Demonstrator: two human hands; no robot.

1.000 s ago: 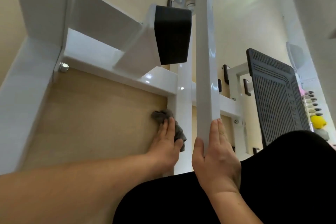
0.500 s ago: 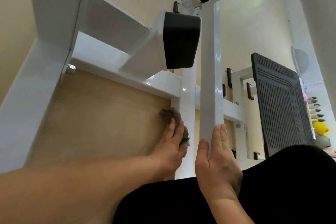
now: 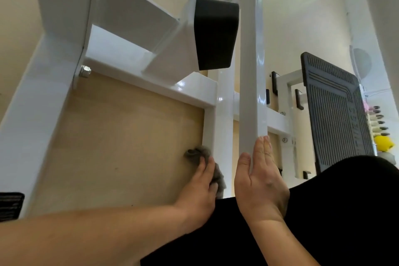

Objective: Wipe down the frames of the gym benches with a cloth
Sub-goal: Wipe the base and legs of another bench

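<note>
The left hand (image 3: 198, 192) presses a grey cloth (image 3: 199, 153) against the left side of a white upright bar (image 3: 224, 119) low on the frame, with its fingers laid nearly straight over the cloth. The right hand (image 3: 259, 181) lies flat and empty on the nearer bar (image 3: 250, 71), fingers together, bracing it. The two hands are near each other but apart. The work looks to be mid-way. The bars shine, but the pictures cannot show which are already wiped. The crossbeam (image 3: 151, 80) on the left, the far frame beside the ribbed foot plate (image 3: 336, 114) and any other benches probably remain
</note>
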